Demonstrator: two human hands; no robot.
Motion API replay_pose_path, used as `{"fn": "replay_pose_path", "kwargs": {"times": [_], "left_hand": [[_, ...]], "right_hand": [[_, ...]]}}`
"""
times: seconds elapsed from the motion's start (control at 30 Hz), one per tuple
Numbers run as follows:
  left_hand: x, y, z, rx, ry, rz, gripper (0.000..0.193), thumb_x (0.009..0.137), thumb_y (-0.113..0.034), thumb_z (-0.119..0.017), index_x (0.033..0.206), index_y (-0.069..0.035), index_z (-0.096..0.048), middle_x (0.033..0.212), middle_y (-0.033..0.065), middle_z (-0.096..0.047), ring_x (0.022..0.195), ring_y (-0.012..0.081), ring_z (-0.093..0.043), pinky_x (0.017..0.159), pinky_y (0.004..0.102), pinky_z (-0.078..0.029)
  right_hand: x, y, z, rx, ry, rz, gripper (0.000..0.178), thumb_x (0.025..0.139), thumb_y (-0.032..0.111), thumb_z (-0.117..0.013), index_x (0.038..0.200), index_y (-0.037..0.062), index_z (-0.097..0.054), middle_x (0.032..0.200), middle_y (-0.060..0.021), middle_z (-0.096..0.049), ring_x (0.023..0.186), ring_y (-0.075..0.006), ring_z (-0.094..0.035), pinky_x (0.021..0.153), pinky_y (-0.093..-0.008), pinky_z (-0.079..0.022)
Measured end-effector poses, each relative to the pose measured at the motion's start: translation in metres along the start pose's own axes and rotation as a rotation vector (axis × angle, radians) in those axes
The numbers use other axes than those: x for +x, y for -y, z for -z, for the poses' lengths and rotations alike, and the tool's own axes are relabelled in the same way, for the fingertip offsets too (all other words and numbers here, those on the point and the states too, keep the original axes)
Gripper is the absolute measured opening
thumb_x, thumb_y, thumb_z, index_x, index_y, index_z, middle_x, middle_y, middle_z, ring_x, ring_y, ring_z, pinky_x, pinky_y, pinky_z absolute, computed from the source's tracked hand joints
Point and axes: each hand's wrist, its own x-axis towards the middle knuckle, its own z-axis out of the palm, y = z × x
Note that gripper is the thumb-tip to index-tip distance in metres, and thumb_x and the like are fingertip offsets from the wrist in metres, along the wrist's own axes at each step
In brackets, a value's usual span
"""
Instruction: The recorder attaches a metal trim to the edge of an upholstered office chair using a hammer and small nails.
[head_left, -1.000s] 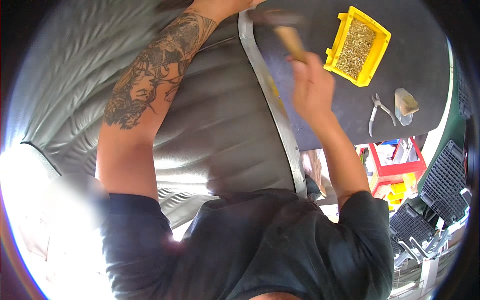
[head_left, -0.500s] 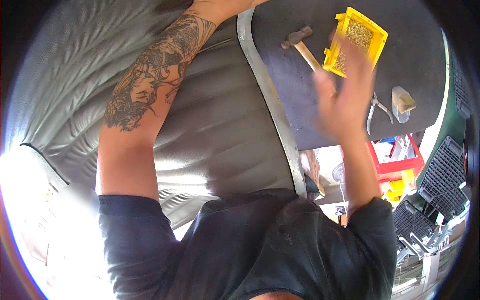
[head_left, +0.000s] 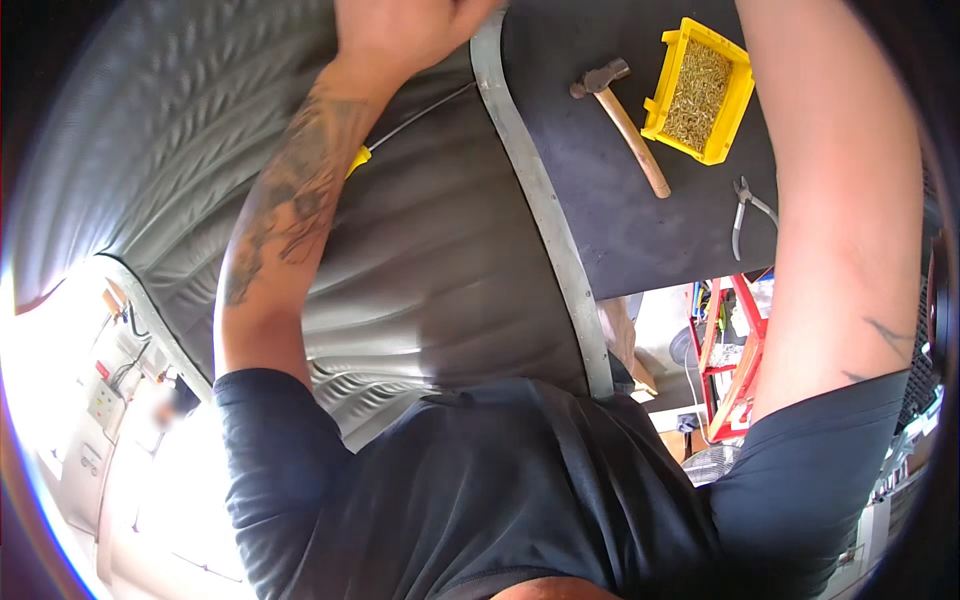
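At the top edge, my left hand (head_left: 395,35) is over the dark quilted leather-like cover (head_left: 450,250), close to its grey metal edge strip (head_left: 535,190). Its fingers are cut off by the frame, so what it holds, if anything, does not show. A screwdriver (head_left: 358,160) with a yellow handle lies on the cover, partly hidden beneath my left forearm. My right arm reaches up along the right side, and its hand is beyond the top edge. Left of that arm, a hammer (head_left: 630,140) with a wooden handle rests on the dark work surface (head_left: 640,245).
A yellow bin (head_left: 715,150) of small brass-coloured fasteners stands beside the hammer. Below it are pliers (head_left: 741,215), partly behind my right arm. A red frame (head_left: 740,400) holding assorted items stands below the work surface. A blurred person (head_left: 170,408) is at far left.
My right hand has swept up past the bin and out of the frame. My left hand has shifted slightly left, uncovering the screwdriver. The clear scoop-like container is now hidden behind my right arm.
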Motion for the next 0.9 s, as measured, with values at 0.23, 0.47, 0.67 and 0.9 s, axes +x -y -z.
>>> {"fn": "replay_pose_path", "kwargs": {"times": [0.23,0.47,0.67,0.9], "left_hand": [[-0.068,-0.013,0.096,-0.120,0.630,0.310,0.042,0.101,-0.033,-0.073,0.131,-0.006,-0.067,0.126,0.0131,-0.071,0.113,0.0300,-0.069,0.088,0.0390,-0.056],[-0.105,-0.026,0.068,0.173,0.894,0.019,0.032,0.099,-0.027,-0.070,0.120,-0.004,-0.064,0.104,0.0132,-0.070,0.098,0.0327,-0.069,0.078,0.0452,-0.057],[-0.076,-0.019,0.123,0.089,0.871,0.060,0.044,0.099,-0.020,-0.065,0.143,-0.018,-0.066,0.082,0.0066,-0.065,0.068,0.0269,-0.068,0.063,0.0421,-0.057],[-0.076,-0.032,0.133,0.399,0.861,-0.054,0.053,0.093,-0.011,-0.065,0.143,-0.026,-0.069,0.084,0.0045,-0.064,0.063,0.0224,-0.067,0.053,0.0374,-0.055]], "right_hand": [[0.018,-0.005,-0.004,-0.026,0.027,0.021,0.031,0.094,0.028,-0.074,0.118,0.0097,-0.070,0.096,-0.0129,-0.071,0.089,-0.0329,-0.068,0.082,-0.0433,-0.053],[0.017,-0.006,-0.014,0.001,0.034,0.001,0.029,0.093,0.028,-0.074,0.115,0.0099,-0.071,0.095,-0.0124,-0.070,0.089,-0.0321,-0.068,0.082,-0.0430,-0.053],[0.017,-0.010,-0.015,-0.004,0.037,-0.013,0.027,0.093,0.028,-0.074,0.114,0.0101,-0.071,0.094,-0.0119,-0.070,0.089,-0.0315,-0.068,0.083,-0.0428,-0.052],[0.023,-0.016,-0.017,-0.019,0.046,0.000,0.025,0.092,0.027,-0.074,0.111,0.0104,-0.071,0.093,-0.0113,-0.070,0.090,-0.0308,-0.067,0.083,-0.0425,-0.052]]}}
